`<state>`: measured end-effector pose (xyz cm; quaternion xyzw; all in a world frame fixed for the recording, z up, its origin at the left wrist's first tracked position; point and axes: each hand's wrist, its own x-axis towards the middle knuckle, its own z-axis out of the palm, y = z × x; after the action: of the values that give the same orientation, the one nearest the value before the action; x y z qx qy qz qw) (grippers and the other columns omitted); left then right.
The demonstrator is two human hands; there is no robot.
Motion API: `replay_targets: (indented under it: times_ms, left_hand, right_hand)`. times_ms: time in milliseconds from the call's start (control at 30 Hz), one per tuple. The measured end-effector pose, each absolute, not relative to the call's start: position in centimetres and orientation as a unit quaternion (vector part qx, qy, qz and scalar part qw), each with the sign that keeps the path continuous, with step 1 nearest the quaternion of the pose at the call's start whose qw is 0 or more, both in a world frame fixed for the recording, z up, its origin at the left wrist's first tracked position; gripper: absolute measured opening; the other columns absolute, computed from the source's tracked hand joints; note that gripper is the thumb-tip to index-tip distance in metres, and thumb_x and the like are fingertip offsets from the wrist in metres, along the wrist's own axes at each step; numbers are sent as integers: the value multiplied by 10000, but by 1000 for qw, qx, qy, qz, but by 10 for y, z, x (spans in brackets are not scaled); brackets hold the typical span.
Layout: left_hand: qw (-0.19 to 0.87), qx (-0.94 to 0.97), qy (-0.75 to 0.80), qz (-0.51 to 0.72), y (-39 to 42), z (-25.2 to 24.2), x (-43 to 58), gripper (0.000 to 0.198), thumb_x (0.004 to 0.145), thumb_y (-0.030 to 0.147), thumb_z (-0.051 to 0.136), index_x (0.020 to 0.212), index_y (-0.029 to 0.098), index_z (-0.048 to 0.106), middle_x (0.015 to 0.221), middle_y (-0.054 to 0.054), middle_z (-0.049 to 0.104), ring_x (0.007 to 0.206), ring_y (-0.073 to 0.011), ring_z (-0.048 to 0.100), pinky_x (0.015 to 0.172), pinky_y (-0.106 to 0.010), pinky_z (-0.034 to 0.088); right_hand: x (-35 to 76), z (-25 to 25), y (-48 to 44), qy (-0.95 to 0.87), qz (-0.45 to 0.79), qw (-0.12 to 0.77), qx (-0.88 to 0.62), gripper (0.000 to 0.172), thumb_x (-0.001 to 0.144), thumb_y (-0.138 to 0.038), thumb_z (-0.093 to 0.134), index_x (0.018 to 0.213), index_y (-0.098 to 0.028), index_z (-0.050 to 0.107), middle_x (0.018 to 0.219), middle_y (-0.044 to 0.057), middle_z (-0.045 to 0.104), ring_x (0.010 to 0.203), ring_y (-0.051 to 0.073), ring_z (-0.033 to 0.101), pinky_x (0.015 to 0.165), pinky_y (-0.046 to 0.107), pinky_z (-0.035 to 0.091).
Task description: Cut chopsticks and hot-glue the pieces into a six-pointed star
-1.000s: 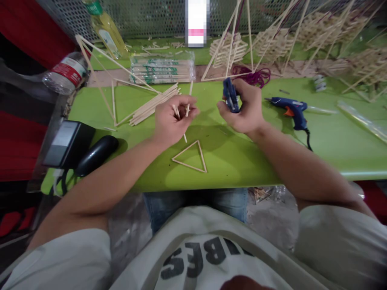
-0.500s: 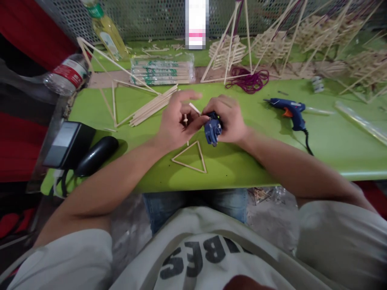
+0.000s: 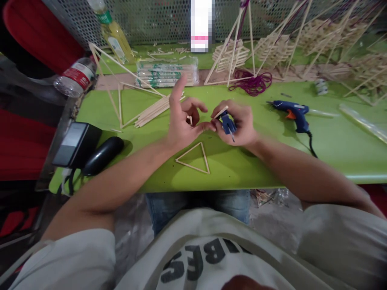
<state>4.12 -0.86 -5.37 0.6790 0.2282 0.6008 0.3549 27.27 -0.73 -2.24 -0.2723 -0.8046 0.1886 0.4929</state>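
Small stick triangle [image 3: 192, 166] lying flat on the table [image 3: 242, 173], its three sides apparently complete. Just beyond it, my left hand [image 3: 183, 125] has its forefinger raised and other fingers curled around stick pieces [image 3: 189, 119]; my right hand [image 3: 240, 123] grips a blue hand tool [image 3: 227, 124]. A short stick [image 3: 221, 112] crosses the tool's top; I cannot tell which hand secures it. Well beyond the triangle, to its right, frames with layered sticks [image 3: 231, 56] look largely built; beyond it to the left, a bare frame [image 3: 120, 105] and loose sticks [image 3: 154, 109] suggest assembly remains. Writing: my shirt lettering [image 3: 193, 257], nearer me than the triangle and inverted, shows "BES", the rest folded; the red bottle label [image 3: 75, 76] and green packet print [image 3: 165, 73], both beyond the triangle, are illegible.
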Motion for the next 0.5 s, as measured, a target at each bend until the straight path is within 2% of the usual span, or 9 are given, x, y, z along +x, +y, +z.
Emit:
replay_targets:
  times_ms: [67, 100, 167, 233, 300, 400, 500]
  left_hand:
    - [406, 688, 270, 537, -13, -55, 40, 1125, 1070, 752, 978, 1937, 364, 376, 928, 73, 803, 625, -115, 666, 603, -272, 443]
    - [425, 694, 287, 505, -15, -53, 38, 1047, 1076, 789, 949, 1887, 315, 487, 873, 70, 789, 635, -129, 690, 615, -275, 459]
    - [452, 713, 303, 443, -18, -47, 33, 822, 1097, 850, 885, 1617, 227, 757, 816, 32, 788, 657, -149, 726, 648, -287, 502]
    - [468, 729, 299, 399, -22, -37, 27, 715, 1136, 890, 797, 1264, 190, 861, 767, -2, 770, 645, -149, 715, 659, -292, 509]
    - [481, 732, 279, 394, -24, -30, 24, 719, 1176, 899, 719, 1049, 198, 817, 708, 5, 704, 595, -131, 637, 627, -288, 462]
    - [485, 697, 267, 456, -24, -26, 24, 714, 1198, 896, 678, 938, 232, 700, 694, 27, 608, 575, -125, 520, 587, -299, 379]
    - [491, 662, 265, 500, -21, -32, 27, 765, 1089, 948, 806, 857, 257, 575, 703, 48, 516, 585, -123, 415, 566, -313, 292]
  right_hand:
    - [276, -20, -9, -797, 193, 499, -279, 302, 939, -533, 933, 1049, -314, 756, 917, 52, 809, 745, 264, 729, 754, 482, 587]
    - [278, -19, -10, -793, 195, 501, -285, 275, 945, -505, 924, 1047, -313, 756, 911, 46, 808, 729, 255, 721, 740, 473, 584]
    - [280, -18, -10, -790, 200, 506, -283, 236, 939, -446, 923, 1038, -313, 754, 898, 38, 806, 701, 238, 702, 703, 452, 565]
    - [282, -17, -10, -792, 205, 506, -275, 221, 930, -408, 920, 1037, -312, 753, 893, 38, 800, 696, 233, 693, 687, 441, 547]
    - [283, -17, -10, -797, 202, 499, -274, 208, 927, -397, 895, 1047, -309, 749, 894, 43, 791, 706, 240, 693, 702, 446, 544]
    - [283, -15, -12, -808, 183, 479, -289, 211, 909, -389, 861, 1061, -312, 738, 904, 47, 790, 758, 274, 723, 756, 471, 568]
    - [278, -9, -16, -820, 178, 453, -303, 237, 865, -351, 865, 1056, -322, 727, 937, 62, 803, 829, 317, 751, 818, 510, 594]
